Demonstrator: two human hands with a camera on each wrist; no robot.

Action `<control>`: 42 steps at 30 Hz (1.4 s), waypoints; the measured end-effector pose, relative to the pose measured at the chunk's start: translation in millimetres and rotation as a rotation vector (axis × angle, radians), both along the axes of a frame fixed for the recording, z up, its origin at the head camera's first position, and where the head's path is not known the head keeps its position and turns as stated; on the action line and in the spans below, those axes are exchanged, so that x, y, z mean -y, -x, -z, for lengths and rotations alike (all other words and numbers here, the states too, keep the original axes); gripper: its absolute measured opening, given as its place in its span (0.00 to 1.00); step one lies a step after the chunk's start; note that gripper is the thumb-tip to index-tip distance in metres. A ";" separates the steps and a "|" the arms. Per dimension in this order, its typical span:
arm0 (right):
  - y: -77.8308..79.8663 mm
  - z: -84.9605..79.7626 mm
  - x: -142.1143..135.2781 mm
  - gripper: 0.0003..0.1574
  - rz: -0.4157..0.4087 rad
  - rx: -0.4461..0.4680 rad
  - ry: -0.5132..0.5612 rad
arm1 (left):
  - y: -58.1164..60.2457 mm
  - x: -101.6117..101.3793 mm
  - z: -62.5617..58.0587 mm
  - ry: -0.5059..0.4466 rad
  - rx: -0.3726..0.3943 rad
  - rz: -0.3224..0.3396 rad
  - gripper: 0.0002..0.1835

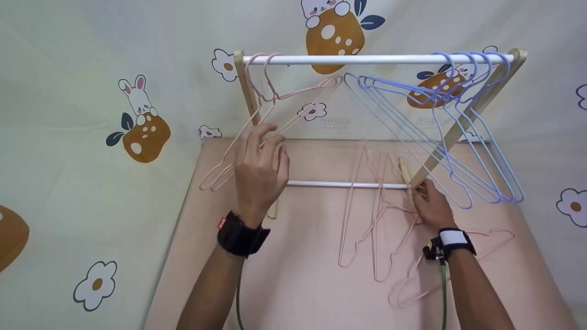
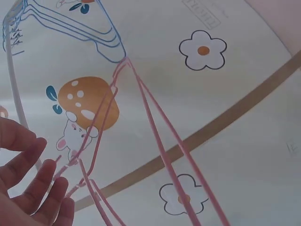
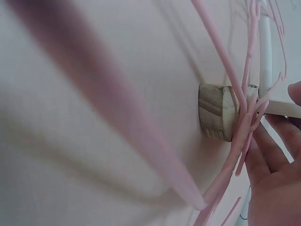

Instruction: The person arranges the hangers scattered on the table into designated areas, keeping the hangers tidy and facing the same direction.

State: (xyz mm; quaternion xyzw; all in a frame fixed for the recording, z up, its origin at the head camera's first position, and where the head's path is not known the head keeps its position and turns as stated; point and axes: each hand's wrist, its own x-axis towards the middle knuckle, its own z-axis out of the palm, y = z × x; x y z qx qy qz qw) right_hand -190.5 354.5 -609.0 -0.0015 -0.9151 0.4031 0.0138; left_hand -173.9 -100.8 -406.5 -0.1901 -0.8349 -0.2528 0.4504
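Two pink hangers (image 1: 298,93) hang at the left end of the rack's white top bar (image 1: 348,59). In front of them is my left hand (image 1: 261,167), its fingers loosely bent; the left wrist view shows the fingers (image 2: 35,188) beside the pink hangers (image 2: 160,146), holding none. My right hand (image 1: 433,206) is low at the rack's right side and grips the wooden leg (image 1: 440,151) near its base. In the right wrist view, the leg (image 3: 284,108) passes between thumb and fingers. Pink hangers (image 3: 247,117) cross close in front of this hand (image 3: 277,188).
Several blue hangers (image 1: 458,103) hang at the bar's right end. Several loose pink hangers (image 1: 378,220) lie on the pink tabletop (image 1: 312,275), around the right hand and forearm. A lower white bar (image 1: 330,184) joins the rack's sides. Patterned cloth (image 1: 151,41) stands behind.
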 end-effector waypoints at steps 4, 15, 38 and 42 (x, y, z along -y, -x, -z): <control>-2.3 -2.6 -0.5 0.34 0.001 0.005 -0.011 | -4.5 -13.4 12.2 0.032 0.006 0.048 0.08; -1.4 -3.2 -3.2 0.33 0.017 0.037 -0.038 | -27.4 -65.3 63.0 0.101 0.198 0.167 0.08; -0.5 -2.4 -1.5 0.30 0.014 0.015 -0.075 | -108.2 -212.1 200.1 0.981 0.539 0.437 0.32; -0.8 0.5 -3.0 0.31 0.019 0.031 -0.075 | -111.1 -221.5 208.8 1.023 0.594 0.380 0.37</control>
